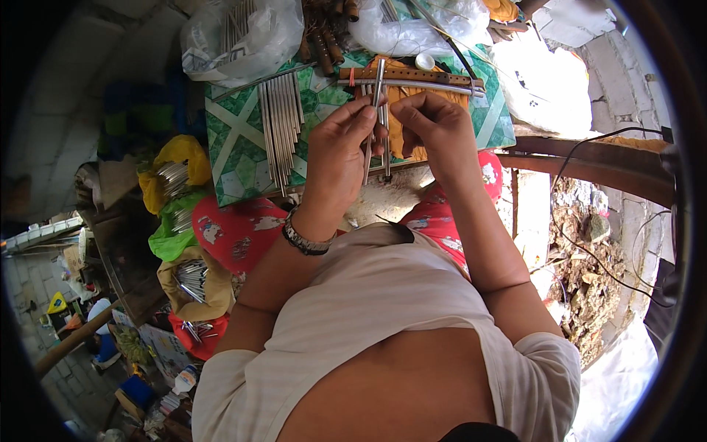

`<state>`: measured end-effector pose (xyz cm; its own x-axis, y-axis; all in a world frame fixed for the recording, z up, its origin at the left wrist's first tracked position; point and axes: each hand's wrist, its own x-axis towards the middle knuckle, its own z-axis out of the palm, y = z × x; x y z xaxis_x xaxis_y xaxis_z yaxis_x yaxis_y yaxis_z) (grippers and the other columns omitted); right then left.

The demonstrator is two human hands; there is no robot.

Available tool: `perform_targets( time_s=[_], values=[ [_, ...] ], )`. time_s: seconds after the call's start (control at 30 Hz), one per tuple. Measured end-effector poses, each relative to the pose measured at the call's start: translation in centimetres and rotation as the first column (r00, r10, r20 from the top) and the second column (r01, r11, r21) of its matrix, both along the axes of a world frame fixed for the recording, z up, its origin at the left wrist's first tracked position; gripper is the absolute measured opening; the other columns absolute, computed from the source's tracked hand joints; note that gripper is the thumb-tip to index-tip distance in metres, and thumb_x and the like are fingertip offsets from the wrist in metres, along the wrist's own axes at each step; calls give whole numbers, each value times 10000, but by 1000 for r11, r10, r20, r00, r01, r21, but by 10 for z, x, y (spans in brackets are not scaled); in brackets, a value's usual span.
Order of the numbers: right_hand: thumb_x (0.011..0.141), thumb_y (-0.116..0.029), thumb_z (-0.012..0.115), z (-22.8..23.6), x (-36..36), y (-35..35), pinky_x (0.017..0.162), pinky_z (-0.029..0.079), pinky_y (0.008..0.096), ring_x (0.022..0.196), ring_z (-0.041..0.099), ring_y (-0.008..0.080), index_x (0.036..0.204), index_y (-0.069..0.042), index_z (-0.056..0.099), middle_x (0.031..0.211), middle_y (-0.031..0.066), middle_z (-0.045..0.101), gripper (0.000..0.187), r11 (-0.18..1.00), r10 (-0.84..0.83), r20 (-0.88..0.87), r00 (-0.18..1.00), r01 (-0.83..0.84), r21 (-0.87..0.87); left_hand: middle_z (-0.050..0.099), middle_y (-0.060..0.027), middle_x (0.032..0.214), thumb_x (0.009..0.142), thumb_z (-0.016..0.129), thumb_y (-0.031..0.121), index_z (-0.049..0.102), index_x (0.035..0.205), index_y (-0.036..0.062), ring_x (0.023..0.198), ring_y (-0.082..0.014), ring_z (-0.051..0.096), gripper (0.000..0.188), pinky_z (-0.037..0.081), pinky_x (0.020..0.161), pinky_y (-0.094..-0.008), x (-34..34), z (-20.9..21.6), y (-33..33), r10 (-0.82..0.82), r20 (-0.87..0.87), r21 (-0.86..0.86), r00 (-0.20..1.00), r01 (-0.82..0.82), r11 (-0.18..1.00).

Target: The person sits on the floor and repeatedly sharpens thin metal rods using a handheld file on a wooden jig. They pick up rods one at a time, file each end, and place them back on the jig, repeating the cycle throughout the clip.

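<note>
Well, my left hand [331,153] pinches a slim metal tube [379,76] between thumb and fingers, its far end sticking out past them and its near end below. Just to the right, my right hand [443,132] is curled, thumb and forefinger close together; I cannot tell whether they grip anything. Just beyond my fingers lies a wooden bar [405,74] with holes, and left of my left fingers, a row of tubes [278,132] rests on the green tabletop [227,136].
</note>
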<state>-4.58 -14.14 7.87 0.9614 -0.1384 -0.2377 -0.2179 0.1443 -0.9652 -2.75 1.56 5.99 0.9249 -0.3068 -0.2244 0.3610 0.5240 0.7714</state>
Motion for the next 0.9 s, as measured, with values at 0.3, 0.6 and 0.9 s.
perform_targets(
  time_s=[0.3,0.6,0.9],
  values=[
    [925,-51,687,6,-3,16,653,574,246,752,688,102,916,42,675,840,70,717,94,971,-239,330,913,233,58,692,-64,1013,1017,604,79,602,1275,-49,763,-105,632,288,535,651,-254,0,1,-9,-7,4,-6,1000,7,1000],
    [908,-51,696,3,-4,23,642,575,241,767,707,101,923,49,678,875,63,717,103,931,-336,449,828,365,21,694,-62,1028,1015,609,77,615,1259,-41,799,-102,639,271,532,662,-247,0,-2,-12,-12,64,-27,998,14,1000],
    [878,-59,704,3,-3,21,603,581,252,754,719,116,900,47,690,869,85,715,109,913,-319,488,812,402,-72,693,-57,1047,1014,616,82,624,1258,-38,825,-105,645,272,530,679,-244,-2,-2,-13,-9,97,9,995,8,1000]
  ],
)
